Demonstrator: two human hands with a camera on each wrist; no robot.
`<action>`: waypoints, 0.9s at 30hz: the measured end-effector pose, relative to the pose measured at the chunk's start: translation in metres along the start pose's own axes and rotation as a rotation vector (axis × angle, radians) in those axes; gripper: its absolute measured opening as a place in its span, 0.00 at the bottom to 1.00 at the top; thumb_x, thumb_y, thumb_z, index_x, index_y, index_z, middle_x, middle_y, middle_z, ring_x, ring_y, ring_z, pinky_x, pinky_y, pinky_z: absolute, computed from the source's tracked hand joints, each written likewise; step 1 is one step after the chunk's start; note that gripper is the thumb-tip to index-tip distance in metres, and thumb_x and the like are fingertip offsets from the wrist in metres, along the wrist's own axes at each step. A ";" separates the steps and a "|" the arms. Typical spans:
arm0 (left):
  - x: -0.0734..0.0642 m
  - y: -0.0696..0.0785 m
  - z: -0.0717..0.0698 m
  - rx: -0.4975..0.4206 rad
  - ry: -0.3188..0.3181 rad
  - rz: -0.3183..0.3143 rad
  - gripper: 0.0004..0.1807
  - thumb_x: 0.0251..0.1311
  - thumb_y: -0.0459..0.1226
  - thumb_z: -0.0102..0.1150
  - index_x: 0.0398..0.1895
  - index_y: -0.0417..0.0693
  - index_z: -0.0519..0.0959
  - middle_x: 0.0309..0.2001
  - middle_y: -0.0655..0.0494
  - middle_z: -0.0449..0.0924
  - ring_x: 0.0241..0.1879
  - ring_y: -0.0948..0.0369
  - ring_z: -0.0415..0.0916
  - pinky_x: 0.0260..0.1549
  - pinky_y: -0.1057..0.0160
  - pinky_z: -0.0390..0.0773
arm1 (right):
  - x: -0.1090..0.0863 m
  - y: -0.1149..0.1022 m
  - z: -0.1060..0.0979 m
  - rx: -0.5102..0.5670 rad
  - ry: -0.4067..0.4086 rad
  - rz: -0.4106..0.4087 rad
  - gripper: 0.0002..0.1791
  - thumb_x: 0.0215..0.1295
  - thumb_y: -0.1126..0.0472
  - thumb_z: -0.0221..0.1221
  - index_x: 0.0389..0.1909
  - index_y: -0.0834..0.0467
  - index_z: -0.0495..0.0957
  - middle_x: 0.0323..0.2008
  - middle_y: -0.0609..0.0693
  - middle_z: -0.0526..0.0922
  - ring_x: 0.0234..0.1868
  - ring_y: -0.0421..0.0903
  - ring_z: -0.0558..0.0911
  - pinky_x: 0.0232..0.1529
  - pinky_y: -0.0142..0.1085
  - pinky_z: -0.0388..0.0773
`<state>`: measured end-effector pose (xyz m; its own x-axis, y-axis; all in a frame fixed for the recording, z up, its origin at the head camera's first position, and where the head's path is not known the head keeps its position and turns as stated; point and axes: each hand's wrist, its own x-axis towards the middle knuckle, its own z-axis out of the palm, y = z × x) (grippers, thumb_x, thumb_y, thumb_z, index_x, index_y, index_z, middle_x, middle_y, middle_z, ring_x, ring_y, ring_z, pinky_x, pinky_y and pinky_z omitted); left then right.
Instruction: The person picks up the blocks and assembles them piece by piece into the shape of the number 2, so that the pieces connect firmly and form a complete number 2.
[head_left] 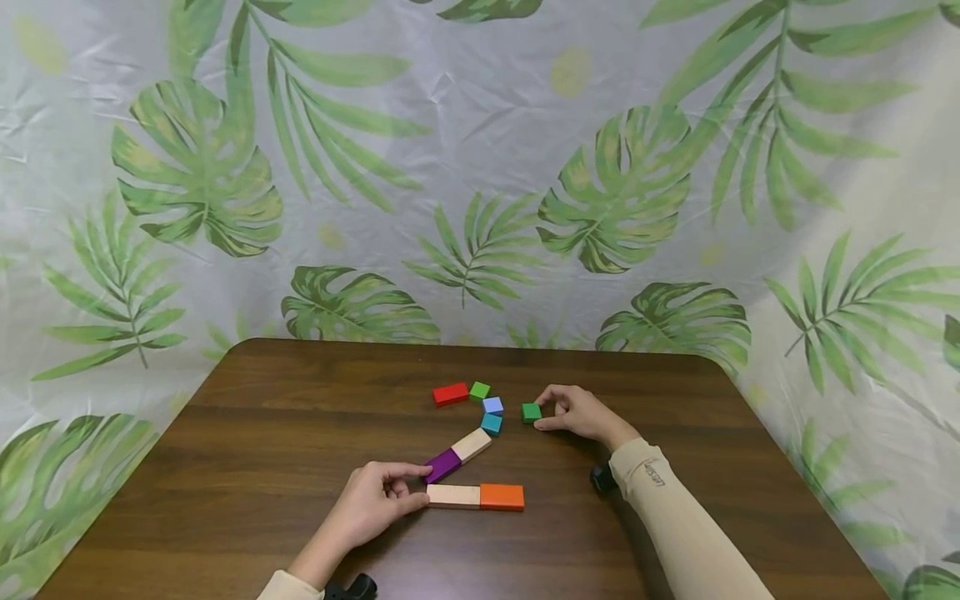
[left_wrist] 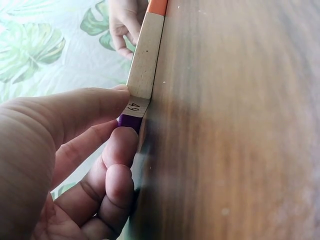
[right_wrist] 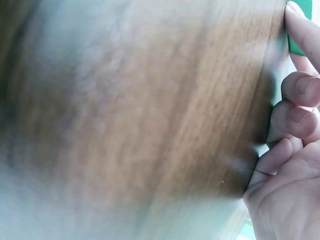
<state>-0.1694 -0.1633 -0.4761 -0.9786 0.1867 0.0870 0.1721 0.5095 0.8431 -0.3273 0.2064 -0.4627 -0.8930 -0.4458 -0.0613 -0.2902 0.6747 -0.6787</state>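
Observation:
My right hand [head_left: 581, 415] pinches a dark green cube [head_left: 531, 413] between thumb and index finger, apart from the row of blocks. With its thumb my left hand [head_left: 375, 504] touches the end of a plain wooden block [head_left: 453, 497]. The left index fingertip meets the end of a purple block [head_left: 442, 466]. In the left wrist view, the wooden block's end bears the number 49. Only part of the green cube [right_wrist: 298, 42] shows at the right wrist view's edge. An orange block [head_left: 502, 497] adjoins the wooden block's right end.
A second plain wooden block [head_left: 472, 446] continues from the purple one. Beyond it lie a teal cube [head_left: 491, 425], a light blue cube [head_left: 492, 406], a light green cube [head_left: 480, 390] and a red block [head_left: 451, 394]. A leaf-print curtain [head_left: 480, 167] hangs behind the brown table [head_left: 300, 400].

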 end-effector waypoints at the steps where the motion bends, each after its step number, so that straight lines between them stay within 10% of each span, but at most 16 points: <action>1: 0.000 0.000 -0.001 0.004 0.000 0.001 0.18 0.56 0.41 0.82 0.50 0.53 0.92 0.20 0.62 0.79 0.18 0.72 0.65 0.20 0.71 0.63 | 0.001 0.000 0.000 0.000 0.001 -0.002 0.18 0.68 0.55 0.73 0.53 0.57 0.83 0.21 0.45 0.69 0.24 0.44 0.67 0.34 0.36 0.67; 27: 0.002 -0.001 -0.001 0.035 -0.017 -0.039 0.17 0.57 0.41 0.81 0.50 0.55 0.92 0.21 0.65 0.78 0.20 0.71 0.67 0.22 0.71 0.65 | 0.014 -0.007 -0.006 0.054 -0.008 0.004 0.19 0.67 0.56 0.74 0.56 0.58 0.87 0.20 0.44 0.69 0.25 0.43 0.67 0.33 0.36 0.68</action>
<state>-0.1713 -0.1638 -0.4762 -0.9826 0.1799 0.0453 0.1380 0.5454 0.8268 -0.3396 0.1993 -0.4549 -0.8913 -0.4479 -0.0699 -0.2674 0.6439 -0.7169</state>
